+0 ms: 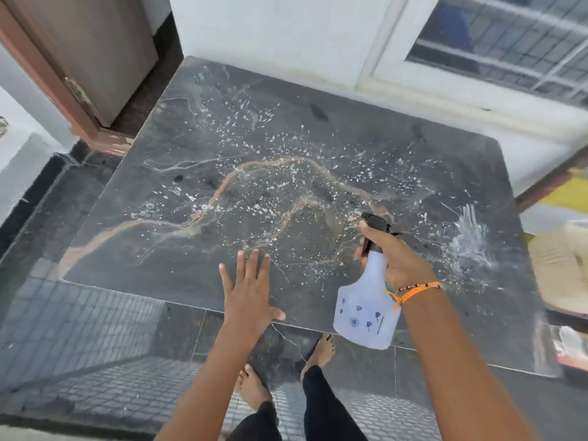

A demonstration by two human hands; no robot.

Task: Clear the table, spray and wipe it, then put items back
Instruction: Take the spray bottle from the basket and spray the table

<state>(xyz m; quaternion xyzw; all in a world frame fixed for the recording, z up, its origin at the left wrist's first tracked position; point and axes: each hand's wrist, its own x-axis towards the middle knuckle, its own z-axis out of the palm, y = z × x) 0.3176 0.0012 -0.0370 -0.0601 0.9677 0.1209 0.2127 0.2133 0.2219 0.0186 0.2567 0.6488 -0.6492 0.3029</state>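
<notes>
Head cam: table [191, 128] is bare of items, droplets across its centre, a bigger splash near the right edge. Right hand [394, 262] has its fingers wrapped round the neck of the spray bottle [366, 310], held above the near edge w/ nozzle aimed toward the far side. Left hand [248, 291] hovers flat over the near edge, fingers spread wide, holding nothing. Spraying step, I'd say. Far left corner looks dry, so aim there next. No cloth in view.
</notes>
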